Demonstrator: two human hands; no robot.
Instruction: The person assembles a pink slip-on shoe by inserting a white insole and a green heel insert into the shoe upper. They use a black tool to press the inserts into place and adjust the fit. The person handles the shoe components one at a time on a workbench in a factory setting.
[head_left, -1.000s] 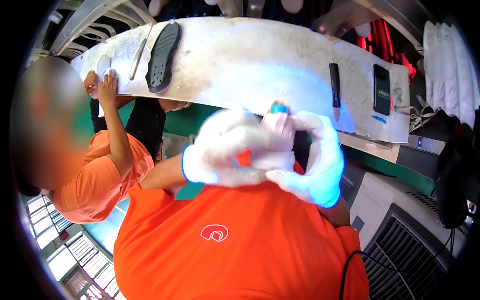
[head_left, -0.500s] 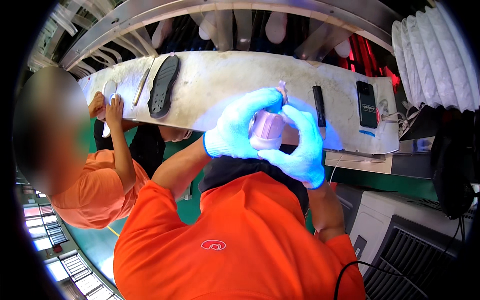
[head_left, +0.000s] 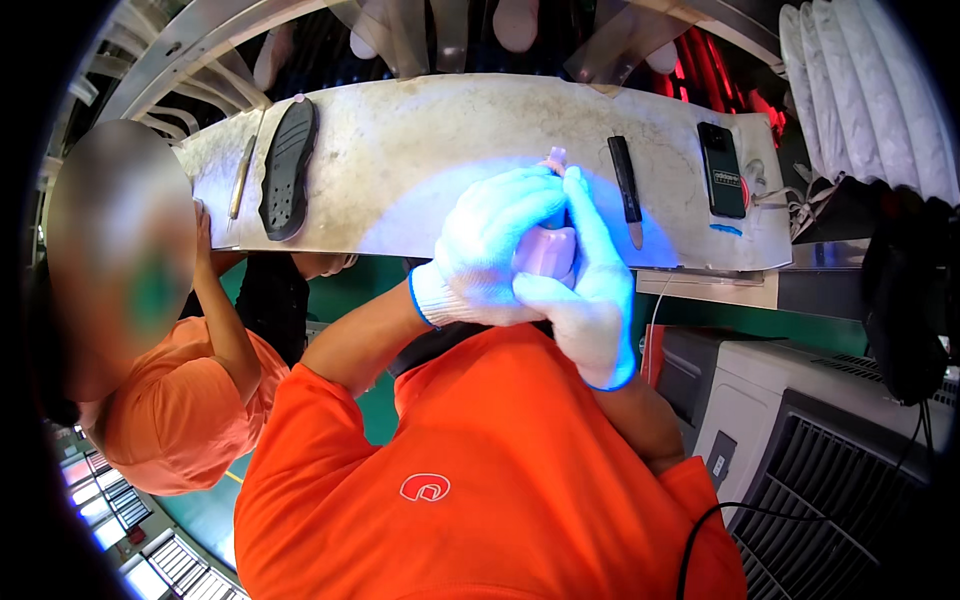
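Observation:
A pale pink, rounded shoe (head_left: 545, 252) is held close in front of my body, over the table's near edge. White knitted gloves with blue cuffs cover both hands and glow under bluish light. My left hand (head_left: 487, 245) wraps the shoe's left side, fingers bent over it. My right hand (head_left: 592, 275) closes on the right side, its fingers pointing up and its thumb across the near end. A small pinkish tip pokes out beyond the fingertips. The gloves hide most of the shoe.
On the worn pale table (head_left: 400, 130) lie a black shoe sole (head_left: 290, 170), a thin metal tool (head_left: 241, 178), a black-handled knife (head_left: 625, 180) and a phone (head_left: 721, 170). A person (head_left: 190, 400) works at left. A grey machine (head_left: 800, 430) stands right, below a white ribbed duct (head_left: 865, 100).
My right hand has closed in around the shoe, so less of it shows. The view has shifted, moving the table and its items up and left in the picture.

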